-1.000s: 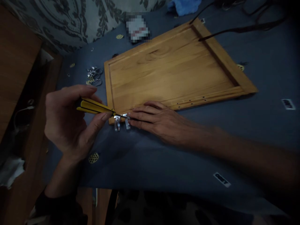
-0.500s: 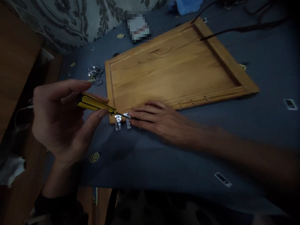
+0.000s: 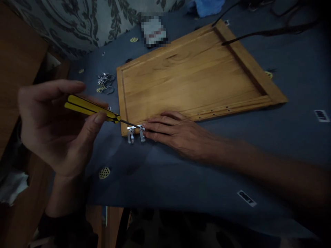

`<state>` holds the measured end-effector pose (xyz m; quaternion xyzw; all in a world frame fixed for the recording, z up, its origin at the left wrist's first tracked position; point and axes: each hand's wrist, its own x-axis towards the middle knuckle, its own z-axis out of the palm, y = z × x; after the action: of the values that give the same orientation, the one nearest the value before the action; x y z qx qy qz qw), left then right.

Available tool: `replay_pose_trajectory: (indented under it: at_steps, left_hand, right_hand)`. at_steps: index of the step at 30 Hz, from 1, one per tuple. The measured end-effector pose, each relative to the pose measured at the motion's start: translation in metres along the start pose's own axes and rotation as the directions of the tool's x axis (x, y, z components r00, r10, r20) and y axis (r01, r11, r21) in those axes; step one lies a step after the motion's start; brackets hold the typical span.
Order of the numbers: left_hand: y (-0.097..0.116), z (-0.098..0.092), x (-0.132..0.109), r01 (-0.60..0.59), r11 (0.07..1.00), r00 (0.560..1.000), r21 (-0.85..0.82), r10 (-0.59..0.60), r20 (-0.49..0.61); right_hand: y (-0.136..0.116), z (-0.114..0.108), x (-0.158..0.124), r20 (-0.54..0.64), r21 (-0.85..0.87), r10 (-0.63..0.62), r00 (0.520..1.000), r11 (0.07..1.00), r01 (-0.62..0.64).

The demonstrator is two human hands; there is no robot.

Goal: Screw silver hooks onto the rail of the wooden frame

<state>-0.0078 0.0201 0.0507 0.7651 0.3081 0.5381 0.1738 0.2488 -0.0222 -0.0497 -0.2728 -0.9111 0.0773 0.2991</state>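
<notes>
My left hand (image 3: 59,127) is closed around a screwdriver (image 3: 90,107) with a yellow and black handle. Its shaft slants down to the right, and its tip is at the right part of a shiny metal bracket (image 3: 131,129) with two hook-like prongs. The bracket lies on the near left corner of a framed wooden panel (image 3: 186,75), its prongs jutting past the edge. My right hand (image 3: 178,134) rests flat on the panel's near edge, fingers stretched out and fingertips touching the bracket. My right thumb is hidden, and so is whatever lies right under the tip.
Several loose metal rings or clips (image 3: 106,82) lie beyond the panel's left end. A blurred box (image 3: 154,31) stands behind it, near a blue cloth (image 3: 207,7). Dark cords (image 3: 269,32) cross the far right corner. The patterned dark cloth (image 3: 181,193) covers the table.
My left hand has shifted left and slightly up along with the screwdriver handle, so more of the shaft shows. The right hand and the panel have hardly moved.
</notes>
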Motion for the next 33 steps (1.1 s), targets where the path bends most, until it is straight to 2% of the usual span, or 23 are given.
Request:
replay_pose_trajectory:
  at_steps: [2,5,10,17,21,26,33]
  left_hand:
    - [0.0013,0.0024,-0.0007,-0.068,0.993,0.997,0.091,0.064,0.045]
    - [0.0037,0.0044,-0.0023,-0.091,0.984,0.992,0.155,0.075,0.102]
    - [0.0023,0.0025,-0.0019,-0.142,0.984,0.978,0.108,0.122,0.167]
    - [0.002,0.0013,-0.0031,-0.161,0.979,0.974,0.124,0.138,0.179]
    - [0.0041,0.0023,-0.0038,-0.134,0.982,0.975,0.133,0.106,0.198]
    - [0.0019,0.0042,-0.002,-0.234,0.968,0.944,0.096,0.202,0.262]
    - [0.005,0.0055,-0.0027,-0.177,0.975,0.952,0.133,0.135,0.276]
  right_hand:
    - [-0.0006,-0.0005,0.0004,0.01,-0.013,0.003,1.0,1.0,-0.003]
    - [-0.0001,0.0004,-0.0001,0.01,-0.026,0.001,1.0,1.0,-0.001]
    - [0.0015,0.0023,-0.0022,0.036,-0.026,0.009,0.999,1.0,-0.008]
    - [0.0004,0.0015,-0.0002,0.016,0.008,0.013,1.0,1.0,-0.013]
    - [0.0001,0.0013,0.0,0.018,0.024,0.022,1.0,0.999,-0.022]
    - [0.0001,0.0007,-0.0014,0.048,0.009,0.043,0.998,0.999,-0.044]
    - [0.0009,0.003,-0.0023,0.031,0.013,0.033,0.999,0.999,-0.033]
